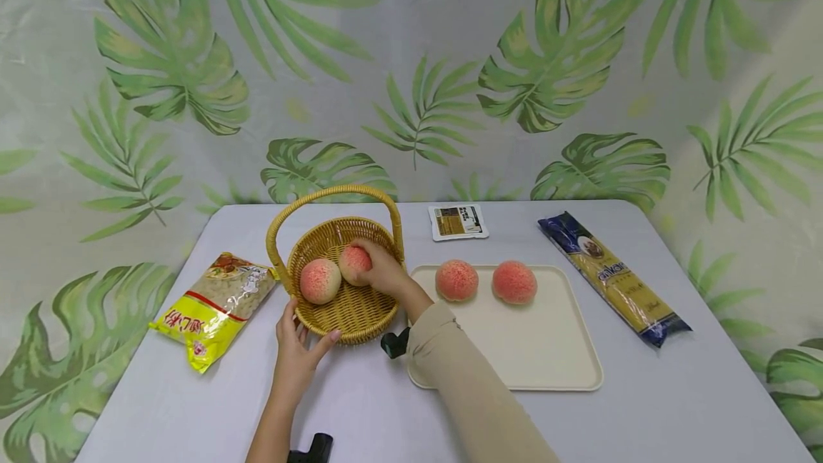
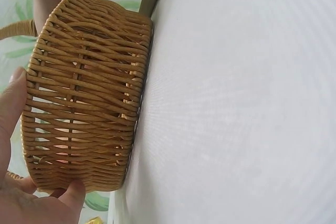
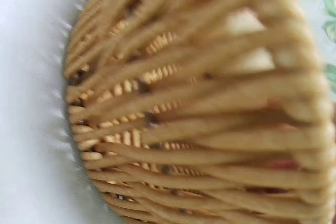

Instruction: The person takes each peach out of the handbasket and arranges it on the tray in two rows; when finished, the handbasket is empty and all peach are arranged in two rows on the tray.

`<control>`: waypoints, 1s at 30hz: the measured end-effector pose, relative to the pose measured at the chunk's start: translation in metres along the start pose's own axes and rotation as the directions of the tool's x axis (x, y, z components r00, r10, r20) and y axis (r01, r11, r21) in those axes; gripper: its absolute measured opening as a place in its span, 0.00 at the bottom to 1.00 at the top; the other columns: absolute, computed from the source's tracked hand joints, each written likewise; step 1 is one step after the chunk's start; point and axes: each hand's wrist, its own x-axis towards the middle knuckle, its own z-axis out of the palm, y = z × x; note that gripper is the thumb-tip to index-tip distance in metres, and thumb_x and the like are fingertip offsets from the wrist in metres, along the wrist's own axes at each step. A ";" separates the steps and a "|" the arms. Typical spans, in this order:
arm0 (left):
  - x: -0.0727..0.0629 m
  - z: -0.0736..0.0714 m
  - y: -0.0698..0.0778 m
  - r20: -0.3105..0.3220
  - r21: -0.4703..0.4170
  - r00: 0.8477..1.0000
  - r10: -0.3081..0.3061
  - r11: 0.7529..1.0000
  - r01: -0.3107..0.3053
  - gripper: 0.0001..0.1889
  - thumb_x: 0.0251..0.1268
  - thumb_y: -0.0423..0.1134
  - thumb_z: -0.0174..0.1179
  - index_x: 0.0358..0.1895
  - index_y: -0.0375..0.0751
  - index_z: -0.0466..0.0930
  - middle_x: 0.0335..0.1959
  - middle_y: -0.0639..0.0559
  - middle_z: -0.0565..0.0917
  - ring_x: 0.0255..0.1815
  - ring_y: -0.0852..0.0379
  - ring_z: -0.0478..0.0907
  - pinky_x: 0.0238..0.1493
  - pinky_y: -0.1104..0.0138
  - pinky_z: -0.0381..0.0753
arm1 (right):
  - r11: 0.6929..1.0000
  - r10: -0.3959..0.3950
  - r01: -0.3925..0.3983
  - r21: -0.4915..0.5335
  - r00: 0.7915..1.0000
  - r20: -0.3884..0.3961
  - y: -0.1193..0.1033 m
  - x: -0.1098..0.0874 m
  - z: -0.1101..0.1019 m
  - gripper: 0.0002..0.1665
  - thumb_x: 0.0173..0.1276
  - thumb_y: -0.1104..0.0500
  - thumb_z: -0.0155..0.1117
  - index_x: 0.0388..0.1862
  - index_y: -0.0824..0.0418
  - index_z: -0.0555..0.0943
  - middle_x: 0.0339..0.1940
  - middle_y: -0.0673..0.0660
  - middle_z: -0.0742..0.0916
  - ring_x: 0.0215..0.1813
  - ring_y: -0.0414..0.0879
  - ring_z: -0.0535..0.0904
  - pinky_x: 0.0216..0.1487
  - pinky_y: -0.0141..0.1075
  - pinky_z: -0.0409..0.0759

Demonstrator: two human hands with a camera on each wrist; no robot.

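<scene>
A wicker basket [image 1: 341,316] with a tall arched handle stands on the table, left of centre. My left hand [image 1: 297,352] holds its near left side; in the left wrist view the thumb [image 2: 13,98] lies at the woven rim and the fingers are against the wall. Inside the basket, my right hand [image 1: 384,271] grips a pink peach [image 1: 354,264]. Beside it lies another peach [image 1: 320,281], paler at one side. Two more peaches [image 1: 457,280] [image 1: 514,282] sit on a cream tray [image 1: 553,349]. In the right wrist view, the basket wall [image 3: 210,124] hides the right hand.
Left of the basket lies a yellow-and-clear food bag [image 1: 215,309]. A small white packet [image 1: 459,221] is behind the tray, and a long blue-and-yellow pasta pack [image 1: 614,277] lies to its right. Leaf-patterned cloth [image 1: 424,113] hangs behind the white table [image 1: 360,413].
</scene>
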 end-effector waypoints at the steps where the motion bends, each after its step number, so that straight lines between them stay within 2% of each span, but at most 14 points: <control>1: 0.000 0.000 0.000 0.000 0.002 1.000 -0.001 1.000 0.001 0.54 0.49 0.46 0.67 0.70 0.43 0.33 0.66 0.37 0.39 0.67 0.43 0.44 0.67 0.61 0.50 | 1.000 0.002 -0.002 -0.009 1.000 -0.006 0.000 0.000 0.001 0.37 0.54 0.69 0.65 0.63 0.58 0.65 0.60 0.56 0.71 0.60 0.49 0.65 0.60 0.41 0.66; 8: -0.001 -0.001 0.001 -0.002 0.016 1.000 0.003 1.000 -0.003 0.53 0.51 0.43 0.66 0.70 0.44 0.33 0.66 0.37 0.39 0.67 0.43 0.44 0.67 0.60 0.50 | 0.997 0.053 -0.056 -0.052 0.997 -0.061 -0.003 -0.004 0.005 0.37 0.53 0.63 0.68 0.62 0.54 0.65 0.58 0.58 0.69 0.58 0.50 0.66 0.57 0.42 0.68; 11: -0.001 -0.001 0.000 -0.007 0.017 1.000 0.011 1.000 -0.011 0.53 0.51 0.42 0.66 0.70 0.43 0.33 0.66 0.37 0.39 0.67 0.42 0.44 0.67 0.59 0.50 | 0.998 0.040 -0.045 -0.049 0.995 -0.093 -0.003 -0.006 0.005 0.37 0.52 0.60 0.69 0.62 0.52 0.66 0.56 0.59 0.69 0.54 0.51 0.68 0.54 0.42 0.71; 16: -0.001 0.000 -0.001 -0.017 0.018 1.000 0.021 1.000 -0.021 0.52 0.51 0.42 0.67 0.70 0.42 0.35 0.65 0.36 0.40 0.67 0.41 0.45 0.67 0.58 0.50 | 0.998 -0.065 0.066 0.001 0.987 -0.146 -0.002 -0.014 0.003 0.36 0.51 0.55 0.69 0.60 0.48 0.68 0.54 0.58 0.68 0.51 0.50 0.69 0.51 0.43 0.73; 20: 0.000 0.000 -0.001 -0.014 0.013 1.000 0.026 1.000 -0.026 0.52 0.51 0.41 0.67 0.70 0.42 0.35 0.65 0.36 0.40 0.67 0.41 0.45 0.67 0.57 0.50 | 0.982 -0.171 0.183 0.055 0.970 -0.176 -0.005 -0.026 -0.002 0.35 0.50 0.55 0.69 0.59 0.47 0.70 0.56 0.56 0.69 0.53 0.49 0.68 0.50 0.44 0.73; 23: 0.000 -0.001 0.000 -0.011 0.009 1.000 0.026 1.000 -0.026 0.52 0.52 0.41 0.66 0.70 0.43 0.34 0.65 0.36 0.40 0.67 0.41 0.45 0.67 0.58 0.50 | 0.964 -0.241 0.258 0.068 0.952 -0.186 -0.009 -0.038 -0.009 0.34 0.51 0.56 0.69 0.59 0.45 0.70 0.58 0.51 0.70 0.56 0.45 0.66 0.51 0.44 0.73; 25: 0.000 -0.001 0.000 -0.013 0.007 1.000 0.023 1.000 -0.023 0.52 0.51 0.41 0.66 0.70 0.43 0.35 0.65 0.36 0.40 0.67 0.42 0.45 0.67 0.59 0.50 | 0.956 -0.261 0.280 0.083 0.948 -0.184 -0.020 -0.053 -0.019 0.35 0.51 0.58 0.68 0.59 0.48 0.70 0.60 0.50 0.70 0.59 0.47 0.64 0.52 0.46 0.72; 28: -0.001 -0.001 0.004 -0.010 -0.005 1.000 0.019 1.000 -0.019 0.51 0.51 0.40 0.66 0.70 0.41 0.35 0.65 0.36 0.40 0.67 0.42 0.45 0.67 0.59 0.50 | 0.950 -0.272 0.297 0.097 0.939 -0.208 -0.037 -0.079 -0.036 0.34 0.51 0.63 0.68 0.59 0.54 0.70 0.61 0.53 0.70 0.62 0.50 0.61 0.54 0.50 0.69; 30: -0.001 -0.001 0.003 -0.011 -0.009 1.000 0.015 1.000 -0.015 0.52 0.50 0.41 0.67 0.70 0.41 0.36 0.65 0.36 0.40 0.67 0.43 0.45 0.67 0.60 0.50 | 0.947 -0.271 0.302 0.114 0.935 -0.227 -0.045 -0.096 -0.048 0.35 0.50 0.66 0.67 0.59 0.59 0.70 0.61 0.59 0.69 0.63 0.53 0.59 0.56 0.54 0.67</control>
